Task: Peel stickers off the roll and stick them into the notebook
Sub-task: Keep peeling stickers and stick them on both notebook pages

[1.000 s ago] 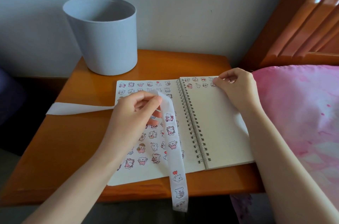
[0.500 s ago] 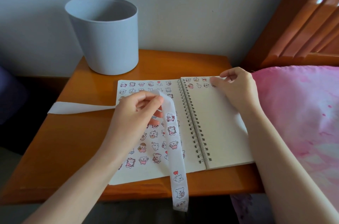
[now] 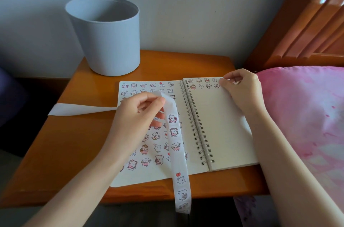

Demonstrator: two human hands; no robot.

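Observation:
A spiral notebook [image 3: 221, 126] lies open on the wooden bedside table [image 3: 74, 143]. Its left page is covered with small cartoon stickers; the right page carries two short rows along its top edge. My left hand [image 3: 137, 115] pinches a white sticker strip [image 3: 176, 152] above the left page. The printed part hangs down over the table's front edge, and the bare backing trails left across the table. My right hand [image 3: 240, 91] rests with curled fingers on the top right corner of the right page, fingertips pressing near the end of the sticker rows.
A grey bin [image 3: 106, 37] stands at the back left of the table against the wall. A pink pillow [image 3: 305, 115] and a wooden headboard [image 3: 307, 22] border the table on the right.
Both hands stay almost in place. My right fingertips have slid slightly along the top edge of the right page. The strip hangs as before.

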